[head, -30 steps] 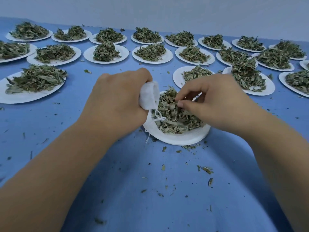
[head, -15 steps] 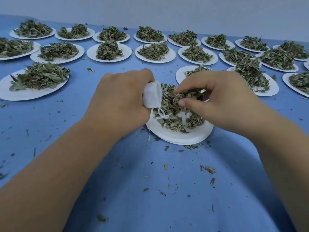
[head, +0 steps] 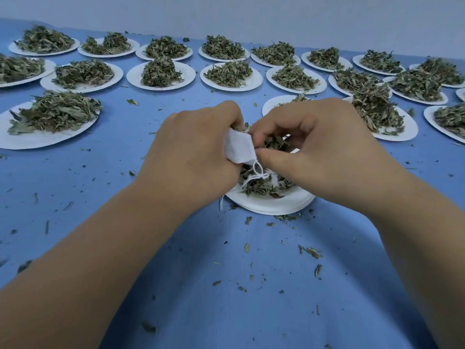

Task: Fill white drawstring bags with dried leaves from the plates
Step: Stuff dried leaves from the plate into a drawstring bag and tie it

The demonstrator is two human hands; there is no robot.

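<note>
My left hand (head: pixel 193 157) grips a small white drawstring bag (head: pixel 239 149) above the near white plate (head: pixel 271 205), with its mouth turned to the right. Its white string (head: pixel 254 176) dangles onto the dried leaves (head: pixel 261 183) left on that plate. My right hand (head: pixel 319 149) pinches a clump of leaves (head: pixel 273 143) right at the bag's mouth, fingers curled around it. Both hands meet over the plate and hide most of it.
Several white plates heaped with dried leaves stand in rows across the blue table, such as the large one at left (head: pixel 47 137) and one at right (head: pixel 400 127). Leaf crumbs (head: pixel 309 251) litter the cloth near me. A pale wall runs behind.
My right hand lifted a clump of leaves off the plate and brought it left to the bag's mouth. My left hand stayed put, holding the bag.
</note>
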